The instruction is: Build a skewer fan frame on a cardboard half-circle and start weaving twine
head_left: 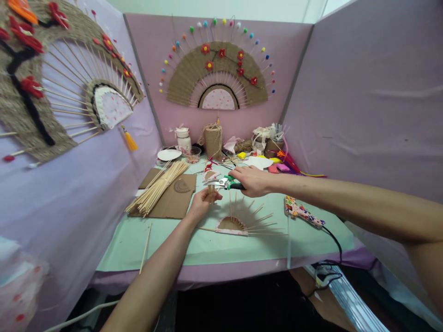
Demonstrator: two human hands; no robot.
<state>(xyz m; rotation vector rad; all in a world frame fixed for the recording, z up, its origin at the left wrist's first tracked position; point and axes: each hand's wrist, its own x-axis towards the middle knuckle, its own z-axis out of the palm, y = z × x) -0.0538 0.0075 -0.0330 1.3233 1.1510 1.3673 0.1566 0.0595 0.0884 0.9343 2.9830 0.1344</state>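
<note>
My right hand [251,180] is wrapped round green-and-black handled cutters [224,183], whose blades point left. Below the blades, my left hand [205,202] pinches a small upright piece of cardboard or sticks [211,188]; its exact make-up is too small to tell. The blades cross at the top of that piece. Nearer to me on the green cloth lies a half-round cardboard piece [231,224] with thin sticks fanning out from its curved edge.
A bundle of sticks [162,186] rests on brown cardboard [178,207] at the left. One loose stick [146,248] lies near the front edge. A floral glue gun [304,212] with a black cable is at the right. Twine [213,140] and a white bottle [183,140] stand behind.
</note>
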